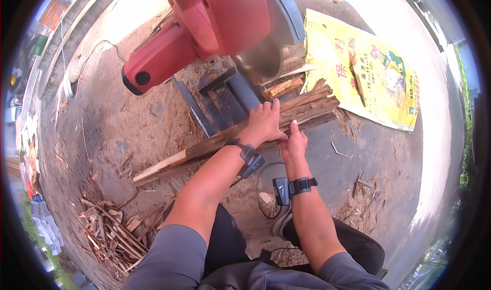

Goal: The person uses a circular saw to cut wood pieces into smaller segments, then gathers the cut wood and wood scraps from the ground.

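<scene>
A long, rough, split length of wood point(204, 146) lies slantwise across the ground and the base of a red cut-off saw point(232, 18). My left hand point(262, 123) is closed over the top of this wood, near the dark metal vise point(243, 93) of the saw. Just to its right, my right hand point(295, 145) grips the wood's near side with the thumb up; some of its fingers are hidden. The saw's round blade point(267, 59) hangs raised beyond my hands under a grey guard. Shorter split pieces point(284, 88) lie by the vise.
A yellow printed sack point(363, 70) is spread flat at the far right, with a wood sliver on it. Splintered wood point(112, 233) is heaped at the lower left. Sawdust and chips cover much of the ground. A thin cable point(97, 47) runs along the far left.
</scene>
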Demonstrator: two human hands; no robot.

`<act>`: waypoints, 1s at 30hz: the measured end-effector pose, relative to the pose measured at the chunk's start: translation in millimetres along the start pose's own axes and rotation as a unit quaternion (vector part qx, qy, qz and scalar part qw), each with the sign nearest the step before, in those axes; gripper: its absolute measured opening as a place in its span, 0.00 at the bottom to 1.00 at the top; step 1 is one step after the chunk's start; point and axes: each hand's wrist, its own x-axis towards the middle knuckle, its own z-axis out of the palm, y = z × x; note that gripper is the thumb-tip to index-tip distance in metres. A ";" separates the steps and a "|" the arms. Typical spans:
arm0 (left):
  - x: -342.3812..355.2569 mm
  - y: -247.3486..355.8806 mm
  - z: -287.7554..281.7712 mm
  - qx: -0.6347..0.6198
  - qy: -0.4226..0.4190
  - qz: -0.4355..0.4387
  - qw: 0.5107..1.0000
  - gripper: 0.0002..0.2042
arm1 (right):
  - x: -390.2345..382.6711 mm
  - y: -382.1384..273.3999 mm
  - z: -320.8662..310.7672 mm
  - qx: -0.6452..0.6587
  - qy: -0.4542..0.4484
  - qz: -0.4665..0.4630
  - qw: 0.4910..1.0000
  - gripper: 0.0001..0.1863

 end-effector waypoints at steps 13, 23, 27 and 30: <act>-99.7 -53.3 9.7 0.184 0.123 -0.033 0.975 0.37 | 14.5 13.9 -1.9 -0.044 -0.039 0.020 0.998 0.23; -77.5 -73.5 -23.5 0.168 0.192 0.049 0.966 0.30 | 20.1 -9.5 57.9 -0.154 -0.085 0.023 0.984 0.28; -67.1 -65.0 -35.4 0.163 0.106 -0.021 0.981 0.32 | 28.5 -15.2 60.3 -0.205 -0.039 0.069 0.976 0.28; -65.6 -67.9 -34.1 0.152 0.070 -0.031 0.985 0.34 | 38.2 -3.1 38.8 -0.180 -0.111 0.033 0.977 0.27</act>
